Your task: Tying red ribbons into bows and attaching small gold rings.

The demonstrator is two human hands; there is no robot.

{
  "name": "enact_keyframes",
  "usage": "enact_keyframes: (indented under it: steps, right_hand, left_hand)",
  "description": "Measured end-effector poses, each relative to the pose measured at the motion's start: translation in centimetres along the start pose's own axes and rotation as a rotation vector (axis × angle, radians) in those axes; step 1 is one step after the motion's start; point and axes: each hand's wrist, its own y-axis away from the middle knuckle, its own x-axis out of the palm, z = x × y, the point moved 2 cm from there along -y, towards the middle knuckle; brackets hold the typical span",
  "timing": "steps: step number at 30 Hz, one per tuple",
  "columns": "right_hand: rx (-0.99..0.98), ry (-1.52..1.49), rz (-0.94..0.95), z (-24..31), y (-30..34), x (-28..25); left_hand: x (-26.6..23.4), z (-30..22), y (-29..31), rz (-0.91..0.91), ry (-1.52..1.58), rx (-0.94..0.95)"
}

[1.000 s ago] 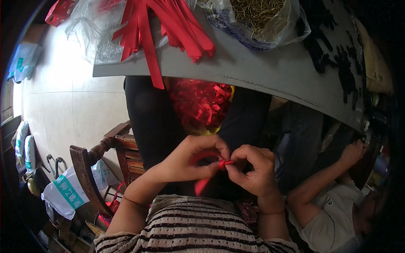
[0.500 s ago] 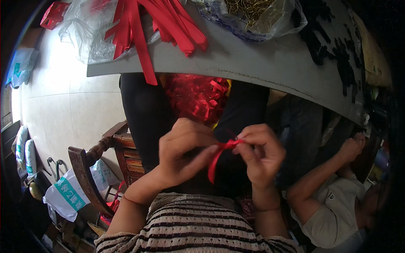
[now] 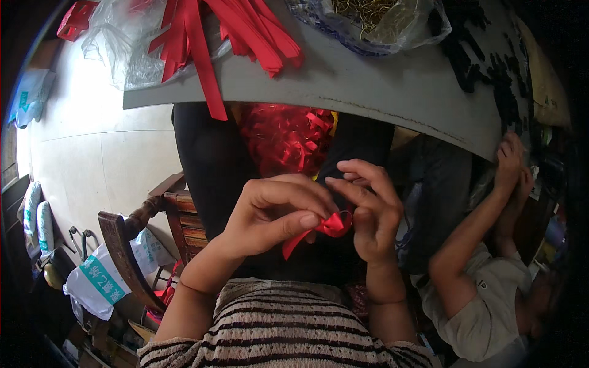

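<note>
Above my lap, my left hand [image 3: 279, 211] pinches a red ribbon bow [image 3: 334, 225] between thumb and fingers. One ribbon tail hangs down below the thumb, and a thin dark loop shows at the bow's right side. Close to that loop is my right hand [image 3: 371, 211], its fingers apart and partly curled, with nothing seen in its grip. Between my knees lies a heap of red ribbon bows [image 3: 288, 138] in a container whose yellow edge shows. Cut red ribbon strips [image 3: 251, 30] lie on the table, one hanging over its edge.
The grey table [image 3: 368, 89] spans the far side. On it are a clear plastic bag of gold wire ties [image 3: 362, 15] and bundles of black strips [image 3: 472, 55]. At right, a co-worker's hands [image 3: 512, 162] touch the black strips. A wooden chair [image 3: 132, 245] stands at my left.
My right hand has let go of the ribbon and its fingers have spread. The bow has turned in my left hand. The co-worker's hands have moved up to the black strips.
</note>
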Motion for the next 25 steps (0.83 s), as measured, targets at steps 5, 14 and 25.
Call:
enact_keyframes:
  steps: [5,14,25]
  right_hand:
    - [0.15,-0.445,0.049,0.4,-0.4,0.0]
    - [0.187,-0.103,-0.092,-1.3,-0.8,0.4]
    - [0.073,-0.321,0.045,-1.2,-0.6,-0.5]
  left_hand:
    - [-0.6,0.3,-0.4,-0.035,-0.31,0.111]
    - [0.2,1.6,-0.4,0.212,0.202,-0.099]
    - [1.0,0.4,-0.6,-0.133,-0.349,-0.148]
